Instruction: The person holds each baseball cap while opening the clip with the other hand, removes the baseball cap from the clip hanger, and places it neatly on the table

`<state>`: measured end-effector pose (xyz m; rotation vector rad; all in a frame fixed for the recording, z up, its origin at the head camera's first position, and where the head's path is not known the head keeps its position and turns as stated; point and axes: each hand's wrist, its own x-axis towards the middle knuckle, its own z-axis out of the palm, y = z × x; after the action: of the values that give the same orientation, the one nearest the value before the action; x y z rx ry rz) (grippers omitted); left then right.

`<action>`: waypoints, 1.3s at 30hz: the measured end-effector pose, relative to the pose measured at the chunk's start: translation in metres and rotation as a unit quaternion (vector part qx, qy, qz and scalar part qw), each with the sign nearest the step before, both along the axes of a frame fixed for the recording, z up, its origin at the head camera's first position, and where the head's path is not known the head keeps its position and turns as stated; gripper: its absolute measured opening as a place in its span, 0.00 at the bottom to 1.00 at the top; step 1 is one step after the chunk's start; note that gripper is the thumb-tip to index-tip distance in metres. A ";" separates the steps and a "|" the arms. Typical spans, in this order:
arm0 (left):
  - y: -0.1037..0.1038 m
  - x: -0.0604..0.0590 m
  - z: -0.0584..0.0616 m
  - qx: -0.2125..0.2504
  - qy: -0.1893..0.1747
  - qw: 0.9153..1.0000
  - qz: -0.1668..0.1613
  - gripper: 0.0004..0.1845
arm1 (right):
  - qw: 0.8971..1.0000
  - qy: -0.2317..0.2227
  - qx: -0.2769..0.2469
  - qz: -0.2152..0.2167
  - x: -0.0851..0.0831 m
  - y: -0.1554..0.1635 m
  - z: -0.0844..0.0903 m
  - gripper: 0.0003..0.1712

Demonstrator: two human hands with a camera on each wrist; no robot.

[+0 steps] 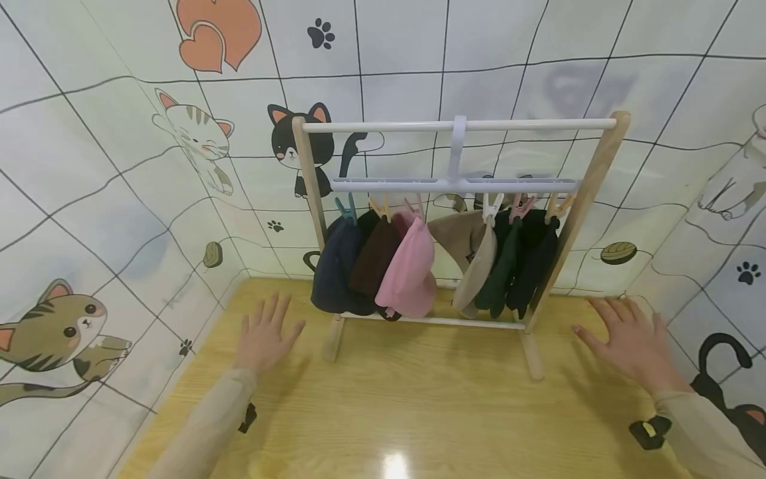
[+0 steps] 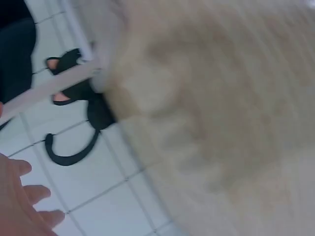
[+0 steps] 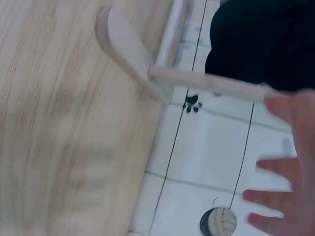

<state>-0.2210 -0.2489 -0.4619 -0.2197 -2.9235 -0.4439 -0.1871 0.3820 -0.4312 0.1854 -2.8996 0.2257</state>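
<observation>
Both hands hold nothing and have their fingers spread. My left hand [image 1: 264, 338] is over the table to the left of a small wooden rack [image 1: 553, 233], and my right hand [image 1: 631, 346] is to its right. On the rack's top bar hangs a pale clip hanger [image 1: 407, 185]. Several soft cloth pieces that look like caps dangle from its coloured pegs: navy [image 1: 338, 273], brown [image 1: 376, 259], pink [image 1: 411, 273], beige [image 1: 475, 259], dark green [image 1: 501, 273] and black [image 1: 534, 259]. In the right wrist view, the fingers [image 3: 273, 199] are beside the rack's post [image 3: 216, 81].
The wooden table [image 1: 431, 399] has a bright light reflection near its front edge. Walls with a grid and cartoon cats [image 1: 305, 143] enclose it at the back, left and right. The rack's feet [image 1: 532, 356] stand towards the back of the table.
</observation>
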 end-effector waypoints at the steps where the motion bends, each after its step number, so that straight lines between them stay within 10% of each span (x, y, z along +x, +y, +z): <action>1: 0.003 -0.001 0.006 0.014 0.009 1.000 -0.011 0.39 | 1.000 0.019 -0.009 0.000 0.001 -0.002 0.003 0.39; 9: 0.026 -0.011 0.080 0.163 -0.005 0.984 -0.077 0.30 | 0.996 0.060 -0.072 -0.006 0.005 -0.019 0.030 0.16; 15: 0.039 -0.017 0.112 0.227 -0.010 0.970 -0.084 0.28 | 0.996 0.059 -0.065 0.015 0.011 -0.032 0.043 0.14; 27: 0.072 -0.042 0.127 0.311 -0.057 0.941 -0.118 0.23 | 0.989 0.110 -0.066 0.077 0.022 -0.070 0.050 0.09; 39: 0.091 -0.033 0.112 0.303 -0.021 0.934 -0.189 0.09 | 0.982 0.119 -0.100 0.110 0.027 -0.119 0.056 0.05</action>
<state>-0.2542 -0.1582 -0.3496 -0.6829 -2.6088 -1.3811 -0.1602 0.2629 -0.3747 0.4642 -2.5973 0.4933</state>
